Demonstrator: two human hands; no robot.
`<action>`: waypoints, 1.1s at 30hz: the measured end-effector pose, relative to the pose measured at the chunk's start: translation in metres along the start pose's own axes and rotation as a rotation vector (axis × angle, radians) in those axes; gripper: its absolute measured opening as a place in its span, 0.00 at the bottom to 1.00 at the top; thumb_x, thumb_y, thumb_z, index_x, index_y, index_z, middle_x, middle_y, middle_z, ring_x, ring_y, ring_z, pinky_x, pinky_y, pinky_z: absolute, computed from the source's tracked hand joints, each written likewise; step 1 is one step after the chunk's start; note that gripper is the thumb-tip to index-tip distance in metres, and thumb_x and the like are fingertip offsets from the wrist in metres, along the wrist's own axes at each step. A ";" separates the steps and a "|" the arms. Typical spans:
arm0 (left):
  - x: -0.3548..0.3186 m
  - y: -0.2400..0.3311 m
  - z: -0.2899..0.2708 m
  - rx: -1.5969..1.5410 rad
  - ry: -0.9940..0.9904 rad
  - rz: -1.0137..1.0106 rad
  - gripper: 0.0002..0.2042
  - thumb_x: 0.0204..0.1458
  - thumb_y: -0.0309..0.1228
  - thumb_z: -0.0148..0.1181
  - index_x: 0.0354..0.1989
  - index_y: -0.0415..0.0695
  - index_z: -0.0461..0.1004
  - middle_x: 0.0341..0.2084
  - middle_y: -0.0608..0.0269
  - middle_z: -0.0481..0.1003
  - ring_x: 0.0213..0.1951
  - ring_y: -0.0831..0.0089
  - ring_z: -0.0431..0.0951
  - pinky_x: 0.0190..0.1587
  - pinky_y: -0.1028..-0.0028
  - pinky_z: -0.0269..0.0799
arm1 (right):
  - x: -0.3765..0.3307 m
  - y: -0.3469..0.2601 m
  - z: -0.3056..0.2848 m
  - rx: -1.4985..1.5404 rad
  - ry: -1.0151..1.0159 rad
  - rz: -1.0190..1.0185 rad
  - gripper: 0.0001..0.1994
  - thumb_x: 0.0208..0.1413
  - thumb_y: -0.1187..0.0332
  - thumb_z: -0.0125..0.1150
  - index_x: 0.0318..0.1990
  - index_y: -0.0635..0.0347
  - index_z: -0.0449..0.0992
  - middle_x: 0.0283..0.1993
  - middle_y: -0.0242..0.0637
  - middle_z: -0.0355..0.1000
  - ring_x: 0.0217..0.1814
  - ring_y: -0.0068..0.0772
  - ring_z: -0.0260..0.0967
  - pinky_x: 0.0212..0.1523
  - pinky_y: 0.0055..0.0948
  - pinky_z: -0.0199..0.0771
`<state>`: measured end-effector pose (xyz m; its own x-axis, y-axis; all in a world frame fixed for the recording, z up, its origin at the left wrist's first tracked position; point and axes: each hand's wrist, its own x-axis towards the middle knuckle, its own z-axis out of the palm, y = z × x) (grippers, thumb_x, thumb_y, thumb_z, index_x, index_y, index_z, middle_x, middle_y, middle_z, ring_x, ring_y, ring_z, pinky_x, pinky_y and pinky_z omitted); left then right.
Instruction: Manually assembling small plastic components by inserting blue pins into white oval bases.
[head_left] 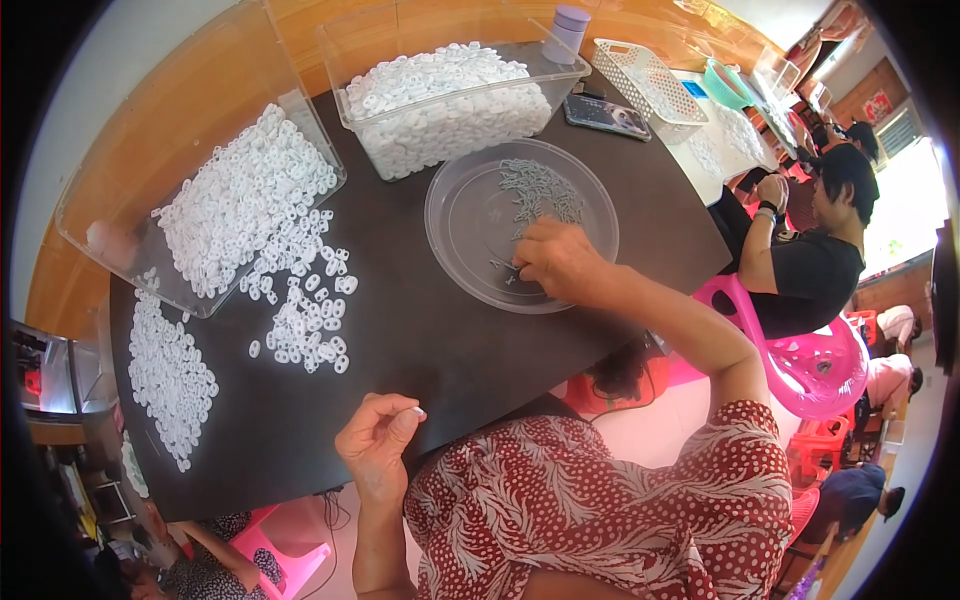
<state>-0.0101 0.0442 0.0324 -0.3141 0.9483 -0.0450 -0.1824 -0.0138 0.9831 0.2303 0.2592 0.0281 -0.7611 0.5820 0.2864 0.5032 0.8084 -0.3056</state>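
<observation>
My left hand (376, 440) is raised at the near edge of the dark table, thumb and fingers pinched on a small white plastic piece (419, 411), mostly covered by the fingertips. My right hand (562, 260) reaches into a round see-through plastic tray (452, 262), its fingers bunched together; whatever they pinch, if anything, is hidden. Small grey screw-like parts (538, 188) are heaped beyond that hand, and a few more lie beside its fingertips. Left of the tray, several loose white oval pieces with holes (308, 325) are spread on the tabletop.
A tipped see-through bin (196, 300) spills white pieces at the left, near another white pile (170, 375). Behind stands a full bin (450, 110). A purple-lidded cup (566, 35), phone (607, 116) and white basket (650, 85) sit farther back. A person (815, 235) sits at right.
</observation>
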 end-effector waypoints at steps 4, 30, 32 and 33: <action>-0.001 -0.001 0.000 -0.017 0.048 -0.007 0.04 0.49 0.22 0.63 0.32 0.36 0.76 0.26 0.64 0.73 0.29 0.77 0.73 0.34 0.80 0.68 | 0.005 0.000 0.007 0.008 -0.019 -0.044 0.04 0.39 0.74 0.61 0.21 0.61 0.71 0.27 0.41 0.68 0.36 0.45 0.67 0.34 0.41 0.69; -0.005 0.000 0.003 -0.411 0.209 -0.009 0.08 0.56 0.23 0.55 0.41 0.32 0.71 0.27 0.56 0.76 0.22 0.76 0.70 0.27 0.79 0.68 | 0.033 -0.156 0.033 0.841 0.034 -0.032 0.05 0.45 0.79 0.62 0.31 0.62 0.74 0.27 0.33 0.68 0.31 0.29 0.65 0.30 0.27 0.66; -0.008 -0.005 -0.002 -0.335 0.172 0.029 0.08 0.57 0.23 0.54 0.41 0.32 0.72 0.27 0.58 0.75 0.23 0.77 0.70 0.28 0.80 0.67 | 0.032 -0.160 0.034 0.874 -0.004 0.005 0.05 0.46 0.79 0.62 0.31 0.62 0.74 0.27 0.32 0.68 0.30 0.26 0.65 0.29 0.25 0.65; -0.009 -0.005 -0.002 -0.337 0.176 0.028 0.08 0.57 0.23 0.54 0.41 0.32 0.72 0.27 0.58 0.75 0.23 0.77 0.70 0.28 0.80 0.67 | 0.032 -0.163 0.031 0.937 -0.045 0.106 0.04 0.47 0.79 0.62 0.31 0.63 0.73 0.28 0.32 0.68 0.29 0.22 0.65 0.28 0.23 0.65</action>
<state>-0.0083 0.0355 0.0274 -0.4735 0.8774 -0.0772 -0.4580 -0.1704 0.8725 0.1107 0.1432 0.0587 -0.7555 0.6282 0.1858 0.0518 0.3400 -0.9390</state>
